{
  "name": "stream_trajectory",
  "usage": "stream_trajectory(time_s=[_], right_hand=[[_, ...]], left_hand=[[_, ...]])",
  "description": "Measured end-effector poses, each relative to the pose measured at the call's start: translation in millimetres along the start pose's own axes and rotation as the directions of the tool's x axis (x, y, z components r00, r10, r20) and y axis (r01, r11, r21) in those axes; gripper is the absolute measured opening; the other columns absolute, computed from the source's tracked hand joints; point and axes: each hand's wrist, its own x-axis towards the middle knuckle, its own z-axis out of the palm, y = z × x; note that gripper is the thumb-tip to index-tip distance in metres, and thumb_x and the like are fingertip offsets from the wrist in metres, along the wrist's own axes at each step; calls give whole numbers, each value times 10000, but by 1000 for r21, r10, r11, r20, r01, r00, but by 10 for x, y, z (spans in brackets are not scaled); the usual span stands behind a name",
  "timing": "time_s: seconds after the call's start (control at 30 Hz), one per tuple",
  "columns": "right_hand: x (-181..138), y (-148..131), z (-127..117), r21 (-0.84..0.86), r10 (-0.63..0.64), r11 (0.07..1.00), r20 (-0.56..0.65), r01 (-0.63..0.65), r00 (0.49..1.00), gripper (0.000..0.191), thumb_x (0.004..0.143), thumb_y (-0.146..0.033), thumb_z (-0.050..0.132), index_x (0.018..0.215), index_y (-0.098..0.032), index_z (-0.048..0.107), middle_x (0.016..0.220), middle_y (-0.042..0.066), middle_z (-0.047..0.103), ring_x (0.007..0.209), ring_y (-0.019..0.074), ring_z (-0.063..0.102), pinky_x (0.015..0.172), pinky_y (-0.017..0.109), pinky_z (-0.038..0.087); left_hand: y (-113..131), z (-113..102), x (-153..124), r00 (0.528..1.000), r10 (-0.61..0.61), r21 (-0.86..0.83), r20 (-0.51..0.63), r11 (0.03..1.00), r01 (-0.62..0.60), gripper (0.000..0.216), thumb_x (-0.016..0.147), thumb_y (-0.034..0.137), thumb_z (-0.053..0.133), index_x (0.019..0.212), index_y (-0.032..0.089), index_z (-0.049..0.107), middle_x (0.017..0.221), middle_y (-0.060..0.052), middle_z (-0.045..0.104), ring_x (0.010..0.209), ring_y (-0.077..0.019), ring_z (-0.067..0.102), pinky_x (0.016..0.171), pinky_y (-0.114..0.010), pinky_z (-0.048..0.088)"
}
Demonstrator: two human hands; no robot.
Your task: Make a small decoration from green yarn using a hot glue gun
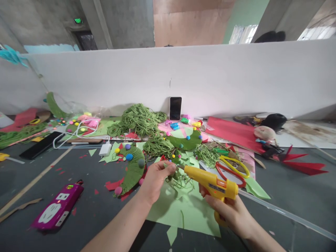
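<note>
My right hand (232, 211) is wrapped round a yellow hot glue gun (208, 179), its nozzle pointing left. Close to that nozzle, the fingertips of my left hand (157, 176) pinch a small tangle of green yarn (181, 182); its exact shape is partly hidden by my fingers. Beneath both hands lies a light green paper sheet (189, 218). Left of my left hand is a green yarn-wrapped crescent (133, 169) dotted with coloured pompoms. Beyond the glue gun rest scissors with red and yellow handles (236, 164).
A large heap of green yarn (139, 120) sits at the back. A phone (175, 108) leans on the white partition (118, 80). Red paper (231, 133) lies right, and a clear glue stick (291, 213) crosses the right side. A purple box (59, 208) and white charger (105, 149) are left.
</note>
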Motion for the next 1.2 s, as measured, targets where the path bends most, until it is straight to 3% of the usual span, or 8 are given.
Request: stream_trajectory(time_s=[0.7,1.2], right_hand=[[-28,-32,7,-62,30,998,-38,-32,999,307,762,-497,601,796,-195,642,680,54,615,769,248,612,659,338,529],[-57,49,-3,-29,86,996,18,-85,996,300,785,-495,575,756,-200,617,703,57,614,745,234,592,636,320,514]], left_hand=[[15,7,-5,999,29,81,-16,996,-27,221,595,356,795,633,166,689,594,8,592,598,-110,471,618,-243,352],[9,5,-1,999,32,73,-24,997,-30,206,601,348,798,647,170,707,600,5,598,611,-107,470,629,-240,357]])
